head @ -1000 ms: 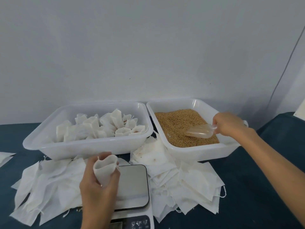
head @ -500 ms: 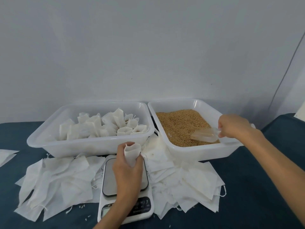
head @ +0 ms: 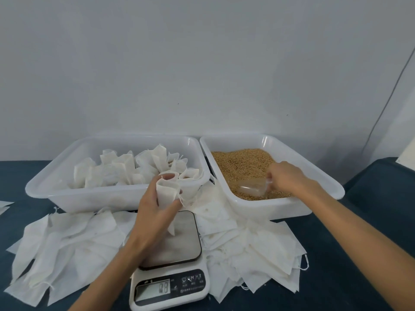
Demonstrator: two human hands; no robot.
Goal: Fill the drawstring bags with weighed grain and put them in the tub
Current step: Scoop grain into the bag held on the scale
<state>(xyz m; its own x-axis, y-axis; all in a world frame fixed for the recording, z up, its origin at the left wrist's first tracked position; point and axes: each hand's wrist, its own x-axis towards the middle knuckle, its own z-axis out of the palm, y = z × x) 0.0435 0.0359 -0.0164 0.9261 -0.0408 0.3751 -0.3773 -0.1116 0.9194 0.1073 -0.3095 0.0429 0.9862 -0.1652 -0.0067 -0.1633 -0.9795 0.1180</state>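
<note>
Bag point(head: 167, 191) over scale point(head: 177, 239), mouth up, pinched in left hand point(head: 155, 212) | right hand point(head: 289, 178) wrapped round scoop point(head: 253, 187) in grain point(head: 242, 162), 2 o'clock | likely light, limp, collapsible: hold at rim.

— What colour are the tubs?
— Both white: the left tub point(head: 40, 189) and the grain tub point(head: 323, 176), whose grain point(head: 242, 162) is golden brown.
— And the bags?
— Plain white cloth, the held bag point(head: 167, 194) and the flat ones point(head: 65, 248) alike (no print on any).
— The rest?
— A dark teal worktop point(head: 350, 254), a white scale point(head: 170, 286) with a grey steel plate, a clear scoop point(head: 253, 187), a pale grey wall point(head: 202, 63)
</note>
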